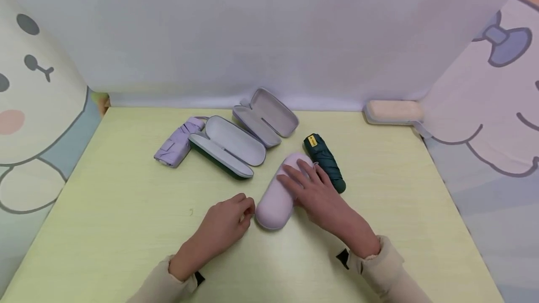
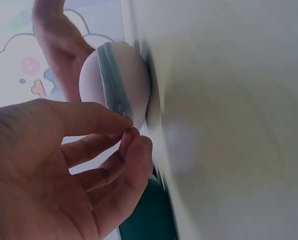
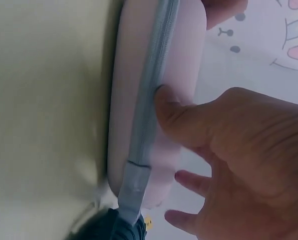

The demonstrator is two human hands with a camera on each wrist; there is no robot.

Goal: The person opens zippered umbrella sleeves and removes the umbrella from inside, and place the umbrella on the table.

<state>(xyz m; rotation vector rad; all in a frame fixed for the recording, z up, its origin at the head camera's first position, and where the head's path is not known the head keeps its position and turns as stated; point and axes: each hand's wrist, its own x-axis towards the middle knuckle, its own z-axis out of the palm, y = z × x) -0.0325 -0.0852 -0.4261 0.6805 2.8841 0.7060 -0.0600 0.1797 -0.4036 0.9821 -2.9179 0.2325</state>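
A pink zippered case (image 1: 275,205) lies slanted on the table, with a grey zipper (image 3: 151,100) along its side. At its near end, my left hand (image 1: 227,221) pinches the zipper pull with thumb and forefinger; the pull is mostly hidden behind the fingertips. The zipper slider (image 2: 120,108) shows just above those fingers in the left wrist view. My right hand (image 1: 317,195) holds the case, its fingers spread over the top and its thumb (image 3: 171,112) pressed at the zipper side. A grey fabric tab (image 3: 134,187) sticks out at the case's far end.
A dark green folded umbrella (image 1: 326,162) lies right beside the case. Behind on the left are a lilac folded umbrella (image 1: 178,144), an open green glasses case (image 1: 236,141) and another open glasses case (image 1: 273,111). A peach zippered case (image 1: 393,111) sits at the back right corner.
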